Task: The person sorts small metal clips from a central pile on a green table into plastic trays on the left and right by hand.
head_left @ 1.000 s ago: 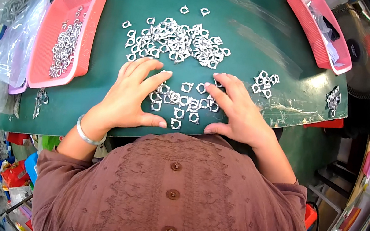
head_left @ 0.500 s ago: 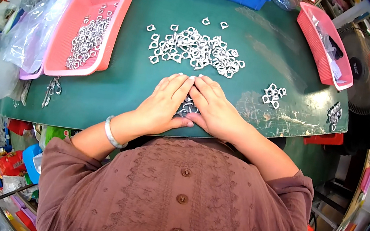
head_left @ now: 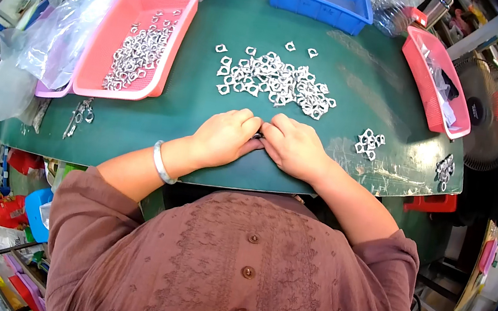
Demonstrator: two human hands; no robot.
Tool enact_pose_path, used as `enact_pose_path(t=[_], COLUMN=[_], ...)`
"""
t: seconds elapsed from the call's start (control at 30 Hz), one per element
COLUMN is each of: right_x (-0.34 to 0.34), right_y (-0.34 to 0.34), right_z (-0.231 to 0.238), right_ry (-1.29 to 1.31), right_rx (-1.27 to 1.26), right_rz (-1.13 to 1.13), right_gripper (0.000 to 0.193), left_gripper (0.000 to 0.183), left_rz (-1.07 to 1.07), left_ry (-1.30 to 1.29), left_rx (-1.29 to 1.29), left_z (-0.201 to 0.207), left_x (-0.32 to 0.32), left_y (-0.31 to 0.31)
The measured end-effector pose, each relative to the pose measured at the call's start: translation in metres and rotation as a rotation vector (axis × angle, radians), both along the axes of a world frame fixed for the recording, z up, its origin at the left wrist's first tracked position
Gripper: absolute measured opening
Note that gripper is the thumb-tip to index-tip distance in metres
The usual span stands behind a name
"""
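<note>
My left hand (head_left: 225, 136) and my right hand (head_left: 297, 146) meet at the near side of the green table (head_left: 240, 170), fingers curled inward and closed. Between the fingertips shows a small dark bit of the metal ring pieces (head_left: 258, 136); the rest of them is hidden by my hands. Just beyond lies a loose heap of small silver ring-shaped clasps (head_left: 278, 82), several of them apart from it at its far and left sides. Neither hand touches that heap.
Left stands a pink basket (head_left: 187, 32) with more metal pieces; a blue tray (head_left: 320, 9) sits at the back. Another pink basket (head_left: 421, 84) and a fan (head_left: 484, 115) are at right. A small ring cluster (head_left: 367, 144) and a darker bunch (head_left: 445, 170) lie right.
My hands have gone from flat and cupped over several metal rings to curled and closed together, covering most of them. The whole view has shifted slightly.
</note>
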State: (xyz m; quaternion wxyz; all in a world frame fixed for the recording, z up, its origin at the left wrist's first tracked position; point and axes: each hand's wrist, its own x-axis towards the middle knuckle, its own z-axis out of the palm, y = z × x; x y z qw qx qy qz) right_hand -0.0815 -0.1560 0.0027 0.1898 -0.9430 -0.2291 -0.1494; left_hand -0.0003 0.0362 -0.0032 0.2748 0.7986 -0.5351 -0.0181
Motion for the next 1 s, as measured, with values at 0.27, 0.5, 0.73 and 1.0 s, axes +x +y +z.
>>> enact_pose_path(t=[0.27,0.5,0.73,1.0], right_x=[0.032,0.136,0.182,0.162], right_y=[0.003,0.064,0.152,0.032], right_z=[0.032,0.113,0.137,0.103], right_ry=[0.679,0.468,0.663,0.419], right_rx=[0.655,0.699,0.815,0.415], right_rz=[-0.11,-0.015,-0.121,-0.013], right_gripper=[0.014,0.026,0.052,0.046], left_gripper=[0.02,0.024,0.031,0.036], left_rz=[0.131,0.448,0.744,0.227], left_ry=[0.716,0.445,-0.352,-0.236], left_rx=[-0.019,-0.315,-0.097,-0.206], left_z=[0.028,0.104,0.092,0.082], left_x=[0.026,0.084,0.144,0.032], left_y=[0.007,0.062,0.141,0.07])
